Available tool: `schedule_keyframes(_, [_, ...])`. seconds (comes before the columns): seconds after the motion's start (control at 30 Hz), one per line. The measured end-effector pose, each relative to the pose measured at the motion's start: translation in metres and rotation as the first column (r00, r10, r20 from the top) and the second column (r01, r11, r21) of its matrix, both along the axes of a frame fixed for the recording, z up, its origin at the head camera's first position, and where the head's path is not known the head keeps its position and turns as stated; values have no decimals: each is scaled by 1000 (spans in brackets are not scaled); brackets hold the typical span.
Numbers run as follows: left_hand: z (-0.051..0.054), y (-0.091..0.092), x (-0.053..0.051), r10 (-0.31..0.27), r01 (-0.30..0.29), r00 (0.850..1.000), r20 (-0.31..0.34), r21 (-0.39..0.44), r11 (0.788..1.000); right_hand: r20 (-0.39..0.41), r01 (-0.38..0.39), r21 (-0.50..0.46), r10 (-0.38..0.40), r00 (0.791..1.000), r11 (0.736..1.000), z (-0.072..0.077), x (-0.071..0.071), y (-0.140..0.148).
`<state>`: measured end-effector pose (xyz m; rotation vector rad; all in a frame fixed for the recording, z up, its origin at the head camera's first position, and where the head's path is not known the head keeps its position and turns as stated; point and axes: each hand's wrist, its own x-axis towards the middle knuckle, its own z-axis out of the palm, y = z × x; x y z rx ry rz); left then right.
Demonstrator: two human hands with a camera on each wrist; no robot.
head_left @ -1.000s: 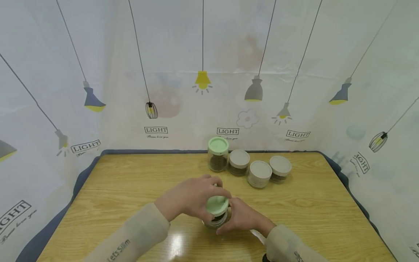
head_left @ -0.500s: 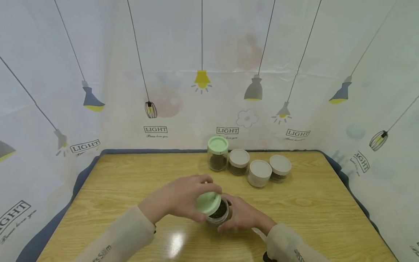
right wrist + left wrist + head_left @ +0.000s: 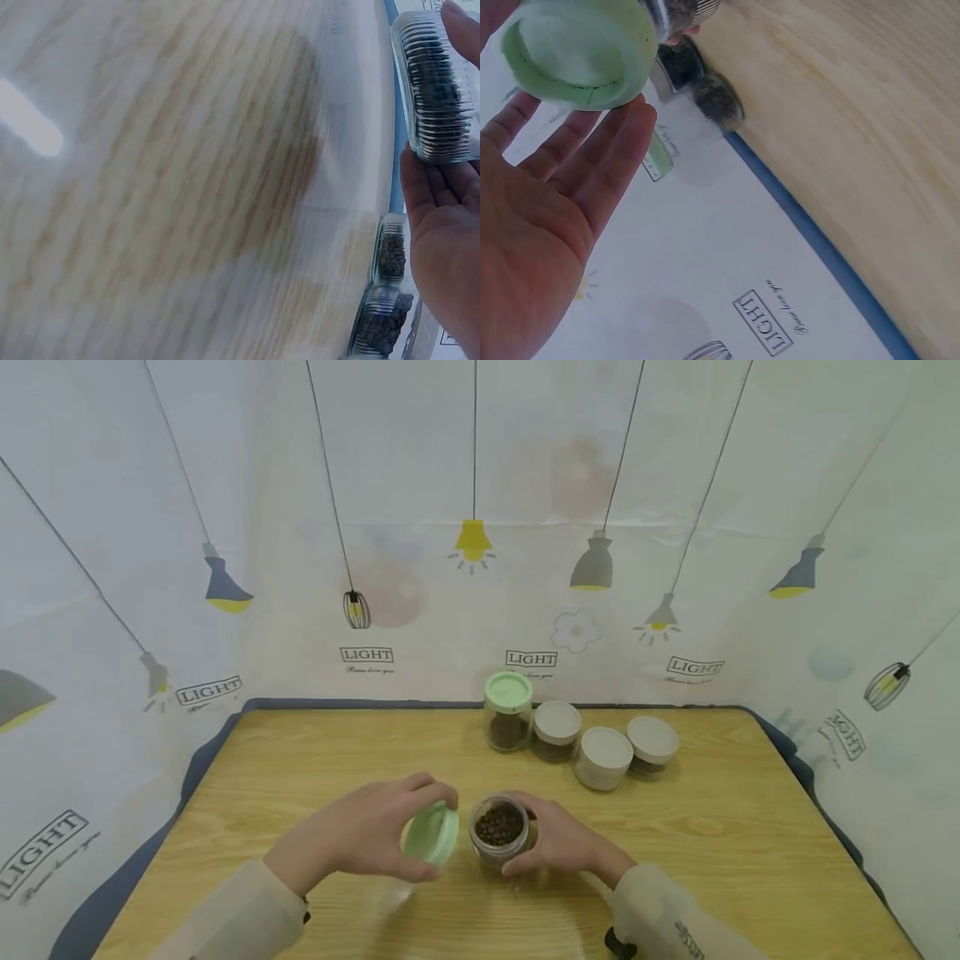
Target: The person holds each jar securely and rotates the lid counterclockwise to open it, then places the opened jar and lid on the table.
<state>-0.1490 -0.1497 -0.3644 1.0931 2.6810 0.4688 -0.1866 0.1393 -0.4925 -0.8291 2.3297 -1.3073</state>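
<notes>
Lid (image 3: pixel 432 835), partly over the glass jar (image 3: pixel 490 857) half a second ago, now stands apart at its nine o'clock, pinched by the left hand (image 3: pixel 373 832), uncovering dark beans (image 3: pixel 498 825); the right hand (image 3: pixel 561 840) grips the glass jar from three o'clock. A green-capped jar (image 3: pixel 508 712) stands at twelve.

Wood-grain table (image 3: pixel 315 743) busiest at its far side

Near the middle of the far edge stands a tall green-lidded jar (image 3: pixel 507 713). Just to its right is a white-lidded jar (image 3: pixel 556 732), then a second white-lidded jar (image 3: pixel 603 757) set nearer, and a third white-lidded jar (image 3: pixel 652 745) farther right. Nearer is an open jar (image 3: pixel 491 857) of beans (image 3: pixel 499 824) (whether it touches the wood is unclear).
</notes>
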Motion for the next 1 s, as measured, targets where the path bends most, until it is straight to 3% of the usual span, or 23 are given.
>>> schedule_keyframes(0.23, [-14,-24,9,76,-77,996,39,43,996,0,18,10,-18,1000,1000,1,-6,-11])
schedule_keyframes(0.37, [-25,-41,13,130,-139,986,103,93,986,-13,26,4,-26,1000,1000,2,-11,-19])
schedule_keyframes(0.47, [-35,-55,16,172,-192,974,150,124,974,-23,23,5,-23,999,1000,2,-14,-28])
schedule_keyframes(0.73, [-62,-88,24,294,-328,938,183,197,924,-45,-17,0,17,999,1000,3,-22,-52])
schedule_keyframes(1.0, [-83,-110,34,332,-377,921,205,246,893,-35,-25,12,26,999,1000,0,-25,-76])
